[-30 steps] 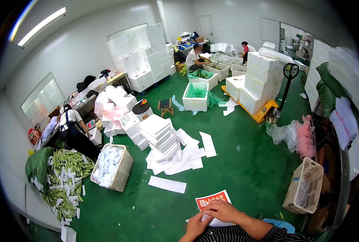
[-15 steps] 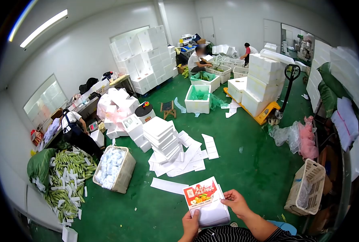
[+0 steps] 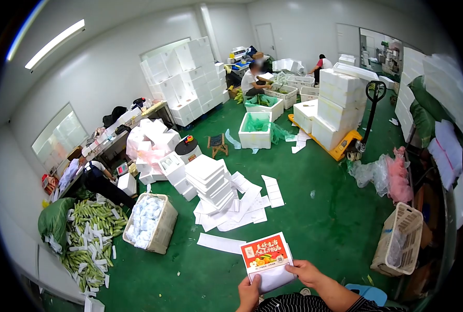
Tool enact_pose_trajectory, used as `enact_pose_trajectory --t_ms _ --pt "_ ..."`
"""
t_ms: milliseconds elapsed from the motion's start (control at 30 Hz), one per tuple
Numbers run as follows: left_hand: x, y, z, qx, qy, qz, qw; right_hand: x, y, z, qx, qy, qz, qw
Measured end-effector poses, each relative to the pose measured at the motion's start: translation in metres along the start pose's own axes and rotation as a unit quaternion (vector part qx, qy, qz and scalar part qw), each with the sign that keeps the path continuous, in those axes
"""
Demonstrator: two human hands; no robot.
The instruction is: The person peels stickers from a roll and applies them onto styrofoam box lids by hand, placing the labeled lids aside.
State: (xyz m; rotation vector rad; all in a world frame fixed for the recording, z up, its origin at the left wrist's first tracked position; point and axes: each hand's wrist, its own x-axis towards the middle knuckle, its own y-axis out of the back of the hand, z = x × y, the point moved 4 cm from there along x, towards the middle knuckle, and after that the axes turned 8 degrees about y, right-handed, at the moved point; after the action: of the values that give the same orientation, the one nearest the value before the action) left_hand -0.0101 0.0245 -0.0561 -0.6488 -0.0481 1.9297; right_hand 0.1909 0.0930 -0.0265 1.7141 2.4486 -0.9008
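Note:
A red-and-white printed leaflet [image 3: 266, 253] with large characters and pictures of fruit is held low in front of my body. Beneath its printed part, a blank white sheet or packet [image 3: 274, 277] shows; whether they are one piece I cannot tell. My left hand [image 3: 249, 293] grips the lower left edge, thumb on top. On the right edge, my right hand [image 3: 306, 272] pinches it with the thumb over the front. The fingers behind are hidden. Just past the leaflet, a long white strip [image 3: 218, 242] lies on the green floor.
Stacked white foam boxes [image 3: 208, 177] stand ahead among loose white sheets [image 3: 249, 208]. A crate of bluish-white bundles [image 3: 175, 218] and a corn heap [image 3: 93, 236] are at left. At right are a pallet jack [image 3: 346, 145] and a beige crate [image 3: 406, 236]. Several people work farther off.
My right hand has shifted lower along the leaflet's right edge and now grips it more closely. The leaflet is turned flatter toward me, so its print shows more fully.

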Motion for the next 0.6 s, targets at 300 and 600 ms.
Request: enact_pose_trajectory --t_ms 300,600 --pt "-0.007 -0.009 0.008 0.006 0.009 -0.022 1.000 0.003 -0.002 -0.005 0.107 0.020 0.042 0.993" --pt "-0.023 -0.018 0.021 0.077 -0.014 -0.022 0.997 0.010 0.011 0.009 0.102 -0.011 0.059 0.993"
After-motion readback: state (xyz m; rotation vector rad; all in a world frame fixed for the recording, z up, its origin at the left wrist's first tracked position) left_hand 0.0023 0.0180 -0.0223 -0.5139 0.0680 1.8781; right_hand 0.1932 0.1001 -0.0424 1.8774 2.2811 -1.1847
